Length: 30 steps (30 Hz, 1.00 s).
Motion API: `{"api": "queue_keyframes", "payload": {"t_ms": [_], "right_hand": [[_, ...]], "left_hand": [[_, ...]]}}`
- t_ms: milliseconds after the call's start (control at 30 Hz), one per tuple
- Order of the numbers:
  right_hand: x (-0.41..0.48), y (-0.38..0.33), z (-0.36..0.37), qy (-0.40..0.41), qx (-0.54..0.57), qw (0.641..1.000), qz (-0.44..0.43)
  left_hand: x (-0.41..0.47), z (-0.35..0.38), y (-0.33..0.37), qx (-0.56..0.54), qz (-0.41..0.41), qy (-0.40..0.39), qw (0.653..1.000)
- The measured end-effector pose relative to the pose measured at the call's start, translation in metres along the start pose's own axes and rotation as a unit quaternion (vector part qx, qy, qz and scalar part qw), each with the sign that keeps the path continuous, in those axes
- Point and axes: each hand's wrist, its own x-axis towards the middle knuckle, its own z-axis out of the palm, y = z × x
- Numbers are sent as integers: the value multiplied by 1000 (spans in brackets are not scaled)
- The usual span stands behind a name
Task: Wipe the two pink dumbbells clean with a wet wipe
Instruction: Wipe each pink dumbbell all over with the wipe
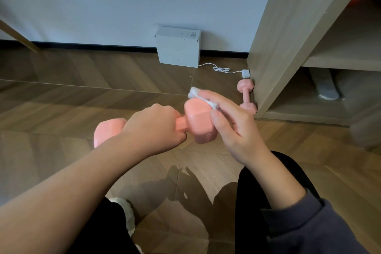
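My left hand (154,126) is closed around the handle of a pink dumbbell (198,121), holding it roughly level above the floor. Its left head shows behind my wrist. My right hand (228,121) presses a bunched white wet wipe (195,92) against the top and far side of the dumbbell's right head. A second pink dumbbell (246,97) lies on the wooden floor against the foot of the shelf unit, behind my right hand, which hides part of its near head.
A wooden shelf unit (288,47) stands at the right. A white box (178,47) leans on the wall, its cable running to a small white adapter (245,73). My knees in black trousers (257,192) fill the bottom. A wooden leg (16,35) slants at far left.
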Motion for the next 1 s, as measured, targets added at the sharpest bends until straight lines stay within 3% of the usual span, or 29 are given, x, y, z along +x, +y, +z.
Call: {"api": "queue_keyframes", "payload": {"t_ms": [100, 233, 300, 400, 500, 633, 733, 833, 900, 933, 1000], "right_hand": [[0, 3, -2, -47, 42, 997, 42], [-3, 6, 0, -1, 11, 999, -38], [-2, 8, -1, -41, 18, 999, -26], [-1, 14, 1, -124, -10, 992, -2], [1, 20, 10, -91, -7, 996, 22], [3, 12, 29, 9, 115, 978, 175], [7, 10, 41, 70, 270, 911, 306], [12, 5, 40, 74, 412, 827, 376], [13, 2, 38, 88, 491, 784, 371], [14, 0, 38, 92, 524, 764, 365], [15, -7, 40, 74, 560, 744, 357]], "left_hand": [[-1, 2, 2, 60, 23, 5, 998], [3, 3, 1, 55, 11, -29, 998], [5, 2, 0, 52, 10, -35, 998], [7, -2, -1, 79, 21, -6, 997], [8, -5, -3, 142, 49, 41, 988], [8, -12, -4, 167, 72, 115, 977], [4, -12, -8, 157, 86, 230, 957], [-3, -9, -13, 42, 43, 318, 946], [-6, -14, -15, -171, -73, 278, 943], [-5, -21, -13, -327, -137, 213, 911], [4, -34, -8, -616, -167, 70, 767]]}}
